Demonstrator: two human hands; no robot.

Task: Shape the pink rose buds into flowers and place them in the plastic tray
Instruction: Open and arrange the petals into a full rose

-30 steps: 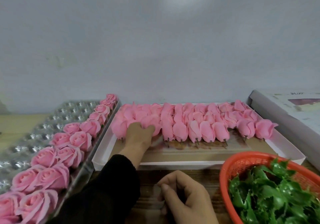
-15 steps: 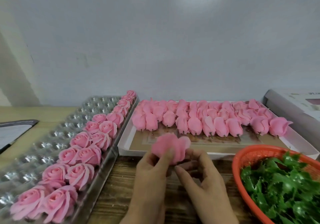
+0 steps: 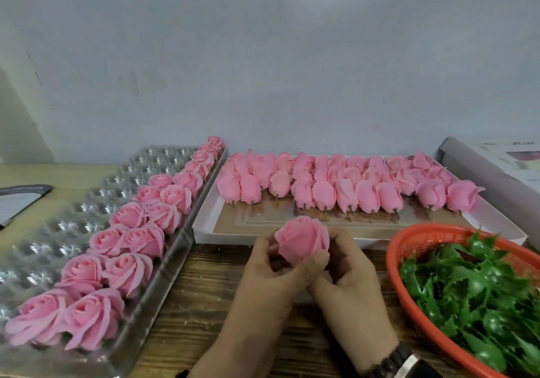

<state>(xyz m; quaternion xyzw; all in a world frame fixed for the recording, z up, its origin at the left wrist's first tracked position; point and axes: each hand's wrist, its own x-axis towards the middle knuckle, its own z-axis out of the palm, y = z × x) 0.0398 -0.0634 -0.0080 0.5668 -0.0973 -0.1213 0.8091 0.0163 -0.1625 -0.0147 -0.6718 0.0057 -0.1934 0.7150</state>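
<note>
Once flattened, bud (image 3: 302, 239) now rounded.

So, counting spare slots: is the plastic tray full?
No. Opened roses fill only the plastic tray's right-hand columns; the rest sit empty.

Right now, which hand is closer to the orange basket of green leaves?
The right hand. It grips the pink rose bud just beside the orange basket; the left hand holds the bud from the far side, toward the plastic tray.

Pink rose bud (image 3: 302, 237) pinched between both hands, left (image 3: 271, 278) and right (image 3: 349, 275); plastic tray (image 3: 87, 211) alongside
</note>
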